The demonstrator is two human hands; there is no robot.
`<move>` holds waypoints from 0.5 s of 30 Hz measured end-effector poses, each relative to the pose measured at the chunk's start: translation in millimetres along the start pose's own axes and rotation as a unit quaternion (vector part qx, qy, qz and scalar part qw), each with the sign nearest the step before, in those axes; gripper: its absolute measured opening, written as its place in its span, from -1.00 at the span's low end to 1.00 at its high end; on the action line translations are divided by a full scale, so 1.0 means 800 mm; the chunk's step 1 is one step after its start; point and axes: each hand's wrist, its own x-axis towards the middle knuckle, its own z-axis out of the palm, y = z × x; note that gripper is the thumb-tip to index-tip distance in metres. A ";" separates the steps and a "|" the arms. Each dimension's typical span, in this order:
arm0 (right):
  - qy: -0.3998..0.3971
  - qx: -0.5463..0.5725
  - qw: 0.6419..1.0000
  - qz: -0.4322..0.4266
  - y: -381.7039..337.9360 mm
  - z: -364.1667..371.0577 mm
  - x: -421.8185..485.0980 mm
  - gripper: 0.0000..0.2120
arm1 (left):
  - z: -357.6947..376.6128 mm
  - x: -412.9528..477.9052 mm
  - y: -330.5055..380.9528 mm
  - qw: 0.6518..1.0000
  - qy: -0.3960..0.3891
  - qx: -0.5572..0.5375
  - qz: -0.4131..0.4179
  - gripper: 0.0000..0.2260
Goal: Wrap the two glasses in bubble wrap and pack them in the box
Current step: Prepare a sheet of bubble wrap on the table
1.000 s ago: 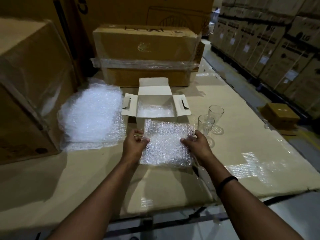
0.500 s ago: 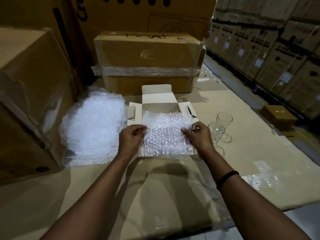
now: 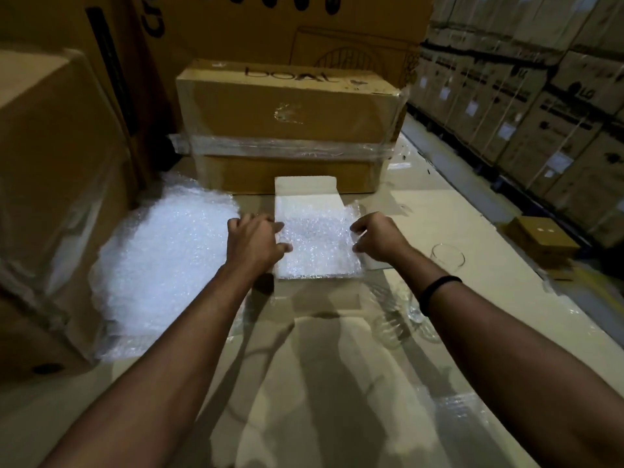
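Hands, left hand (image 3: 256,244) and right hand (image 3: 378,238), pinch the bubble wrap (image 3: 317,251) by its side edges over the box (image 3: 305,187) — it looks light and limp, best held there.

The taped brown carton (image 3: 287,109) carries dark letters on its top face, roughly "DOAL", in a stylised face that is hard to make out. The tall carton (image 3: 236,32) behind it shows large black letters beginning "Cr", cut off. The stacked cartons (image 3: 553,106) at right bear "LG" logos; their white labels (image 3: 506,131) are too small to read.
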 end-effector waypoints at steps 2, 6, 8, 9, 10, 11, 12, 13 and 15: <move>-0.014 -0.087 0.996 -0.028 0.001 0.006 0.017 -0.58 | 0.006 0.017 0.001 0.996 -0.038 0.076 0.025 -0.51; -0.038 -0.241 0.966 -0.083 0.003 0.013 0.039 -0.66 | 0.023 0.037 0.004 0.970 -0.093 0.205 0.088 -0.50; -0.055 -0.319 0.939 -0.119 0.003 0.016 0.044 -0.62 | 0.031 0.041 0.005 0.958 -0.110 0.240 0.110 -0.49; -0.065 -0.351 0.924 -0.136 0.003 0.017 0.046 -0.59 | 0.035 0.042 0.004 0.955 -0.115 0.248 0.114 -0.47; -0.074 -0.379 0.911 -0.148 0.003 0.018 0.046 -0.55 | 0.036 0.042 0.004 0.954 -0.116 0.251 0.116 -0.45; -0.081 -0.401 0.899 -0.155 0.002 0.017 0.047 -0.52 | 0.037 0.043 0.003 0.954 -0.116 0.250 0.116 -0.43; -0.080 -0.417 0.890 -0.163 0.001 0.015 0.048 -0.50 | 0.035 0.043 0.002 0.956 -0.115 0.243 0.115 -0.41; -0.072 -0.425 0.885 -0.173 -0.001 0.011 0.049 -0.50 | 0.032 0.043 0.001 0.960 -0.113 0.230 0.112 -0.39; -0.054 -0.417 0.884 -0.204 -0.006 0.005 0.050 -0.49 | 0.027 0.041 -0.001 0.970 -0.092 0.200 0.106 -0.36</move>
